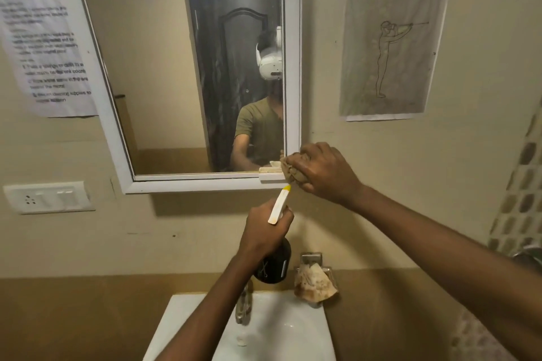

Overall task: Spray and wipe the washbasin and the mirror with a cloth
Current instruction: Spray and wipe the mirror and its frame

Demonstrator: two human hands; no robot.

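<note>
My right hand (324,173) grips a bunched brown cloth (291,171) and presses it against the lower right corner of the white-framed mirror (176,67). Below it, my left hand (264,228) holds a dark spray bottle (274,265) by the neck, its white and yellow nozzle (280,205) pointing up towards the cloth. The white washbasin (293,328) lies under both arms, with a metal tap (245,305) at its back edge, partly hidden by my left forearm.
A second crumpled, stained cloth (315,283) sits on a metal soap holder (312,259) to the right of the tap. A printed notice (44,44) and a switch plate (48,196) are on the wall at left, a drawing (393,47) at right.
</note>
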